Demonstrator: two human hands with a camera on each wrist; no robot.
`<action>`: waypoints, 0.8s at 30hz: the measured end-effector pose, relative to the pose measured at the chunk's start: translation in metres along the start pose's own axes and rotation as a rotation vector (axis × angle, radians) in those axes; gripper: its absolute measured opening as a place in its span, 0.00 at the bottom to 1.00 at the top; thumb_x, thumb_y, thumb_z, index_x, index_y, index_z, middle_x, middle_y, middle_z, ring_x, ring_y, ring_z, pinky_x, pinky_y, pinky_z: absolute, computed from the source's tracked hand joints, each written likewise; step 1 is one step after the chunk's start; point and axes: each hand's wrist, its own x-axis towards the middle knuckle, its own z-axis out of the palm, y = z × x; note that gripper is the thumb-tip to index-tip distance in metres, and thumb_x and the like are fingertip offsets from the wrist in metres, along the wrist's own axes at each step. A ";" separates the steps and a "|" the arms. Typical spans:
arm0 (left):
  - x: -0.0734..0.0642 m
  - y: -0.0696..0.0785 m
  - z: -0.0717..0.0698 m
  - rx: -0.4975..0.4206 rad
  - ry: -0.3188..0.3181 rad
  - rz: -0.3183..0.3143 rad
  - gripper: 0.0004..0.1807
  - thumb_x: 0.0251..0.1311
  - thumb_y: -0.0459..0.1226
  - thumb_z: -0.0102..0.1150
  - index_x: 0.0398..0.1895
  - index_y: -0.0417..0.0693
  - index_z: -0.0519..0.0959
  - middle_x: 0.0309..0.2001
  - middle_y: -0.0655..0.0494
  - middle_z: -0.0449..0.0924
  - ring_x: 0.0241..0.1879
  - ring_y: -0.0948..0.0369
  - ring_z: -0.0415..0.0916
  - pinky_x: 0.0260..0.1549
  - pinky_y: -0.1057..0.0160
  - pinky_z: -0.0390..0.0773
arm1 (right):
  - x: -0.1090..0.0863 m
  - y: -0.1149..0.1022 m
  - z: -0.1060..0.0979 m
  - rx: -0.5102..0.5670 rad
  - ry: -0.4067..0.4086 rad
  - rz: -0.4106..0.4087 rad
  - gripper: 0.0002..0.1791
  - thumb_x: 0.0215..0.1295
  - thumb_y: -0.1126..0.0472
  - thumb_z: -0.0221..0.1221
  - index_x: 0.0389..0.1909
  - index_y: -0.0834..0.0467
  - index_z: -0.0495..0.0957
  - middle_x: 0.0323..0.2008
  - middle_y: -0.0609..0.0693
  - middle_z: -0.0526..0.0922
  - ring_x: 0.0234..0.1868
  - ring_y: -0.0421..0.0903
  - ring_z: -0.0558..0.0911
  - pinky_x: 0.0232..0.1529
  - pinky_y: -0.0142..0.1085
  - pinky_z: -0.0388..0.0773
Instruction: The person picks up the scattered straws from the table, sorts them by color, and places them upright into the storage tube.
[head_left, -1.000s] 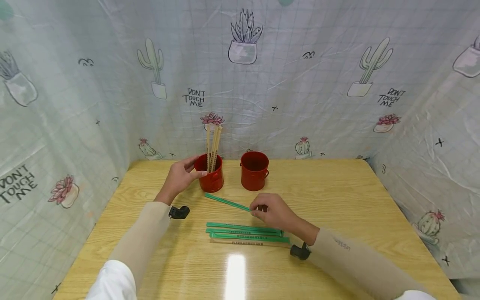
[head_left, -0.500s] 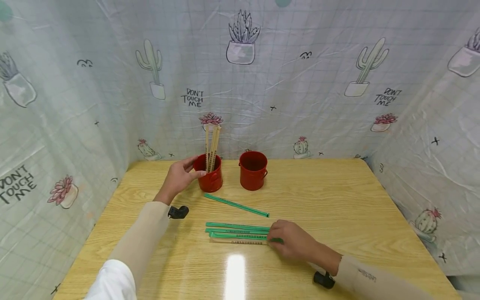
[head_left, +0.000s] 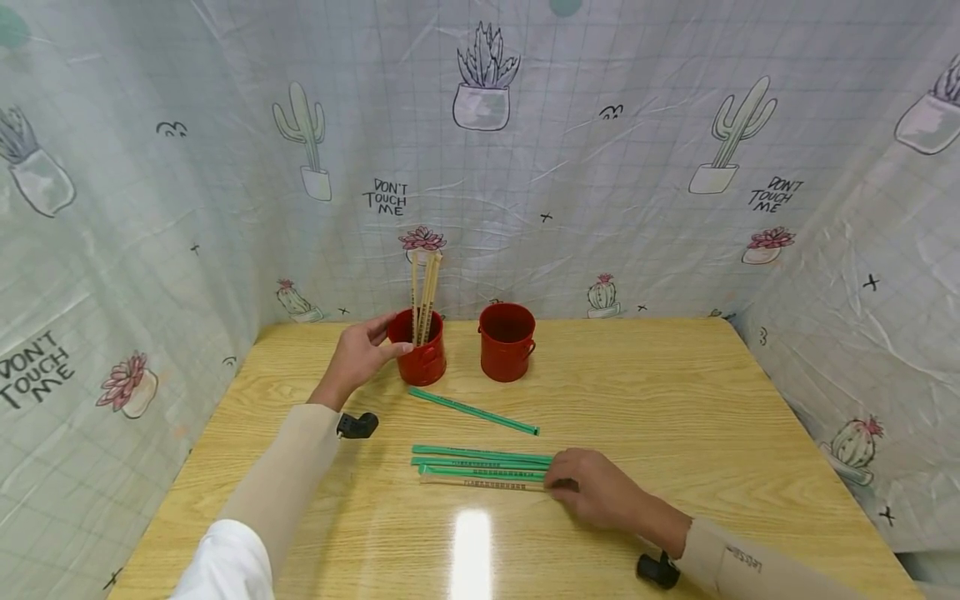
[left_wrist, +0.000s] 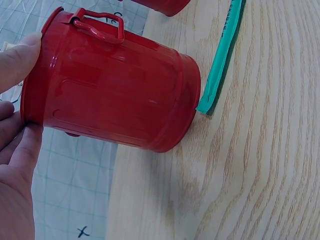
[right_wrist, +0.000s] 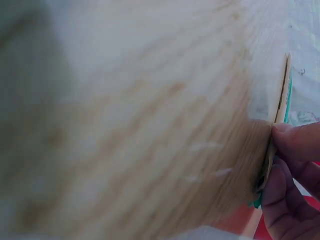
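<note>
My left hand (head_left: 357, 357) grips the rim of a small red bucket (head_left: 424, 367), thumb on the near side. In the left wrist view, that bucket (left_wrist: 117, 82) shows its wire handle. Several tan paper-wrapped straws (head_left: 423, 300) stand in it. A row of green-wrapped straws (head_left: 480, 454) lies on the table, with a tan-wrapped straw (head_left: 487, 483) at its near edge. At the row's right end, my right hand (head_left: 600, 490) pinches the tan straw; the right wrist view shows this straw (right_wrist: 282, 95) between thumb and fingers, green wrapping behind it.
A second red bucket (head_left: 507, 354) stands right of the first. One green-wrapped straw (head_left: 474, 411) lies alone, slanting in front of the buckets. The wooden table (head_left: 675, 400) meets a printed curtain (head_left: 555, 150) at the back and sides.
My right hand let go of the single green straw, which now lies by itself, and moved right and nearer to the row's right end. The left hand stayed on the bucket.
</note>
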 end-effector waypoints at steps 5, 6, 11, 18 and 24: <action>0.000 0.000 0.000 -0.001 -0.005 0.003 0.41 0.67 0.45 0.70 0.80 0.47 0.65 0.79 0.45 0.65 0.78 0.46 0.65 0.70 0.48 0.76 | 0.005 -0.004 -0.004 -0.058 -0.088 0.033 0.09 0.67 0.67 0.67 0.37 0.49 0.88 0.35 0.39 0.87 0.36 0.31 0.80 0.38 0.28 0.82; 0.000 -0.001 0.000 -0.001 -0.005 0.004 0.40 0.67 0.45 0.70 0.80 0.47 0.65 0.79 0.45 0.65 0.78 0.46 0.65 0.70 0.48 0.76 | 0.007 -0.005 -0.005 -0.084 -0.113 0.036 0.09 0.67 0.68 0.66 0.36 0.49 0.87 0.33 0.39 0.86 0.34 0.30 0.77 0.36 0.26 0.79; 0.002 -0.003 -0.001 0.000 -0.004 0.022 0.39 0.68 0.44 0.69 0.80 0.48 0.66 0.79 0.45 0.65 0.78 0.46 0.65 0.69 0.47 0.76 | 0.017 -0.016 -0.009 -0.178 -0.184 0.041 0.17 0.67 0.74 0.59 0.24 0.50 0.81 0.22 0.38 0.74 0.26 0.31 0.60 0.30 0.24 0.66; 0.003 -0.005 -0.001 0.008 -0.010 0.016 0.39 0.68 0.44 0.69 0.80 0.48 0.66 0.79 0.46 0.65 0.78 0.46 0.65 0.70 0.47 0.76 | 0.025 -0.020 -0.017 -0.213 -0.104 0.022 0.17 0.65 0.77 0.59 0.23 0.53 0.84 0.22 0.42 0.76 0.25 0.31 0.64 0.28 0.25 0.68; 0.003 -0.004 -0.001 0.013 -0.003 0.017 0.39 0.68 0.43 0.69 0.80 0.47 0.65 0.79 0.45 0.65 0.78 0.46 0.65 0.70 0.47 0.75 | 0.038 -0.021 -0.031 -0.251 0.056 -0.074 0.11 0.63 0.74 0.66 0.28 0.55 0.85 0.27 0.44 0.81 0.29 0.35 0.76 0.31 0.25 0.78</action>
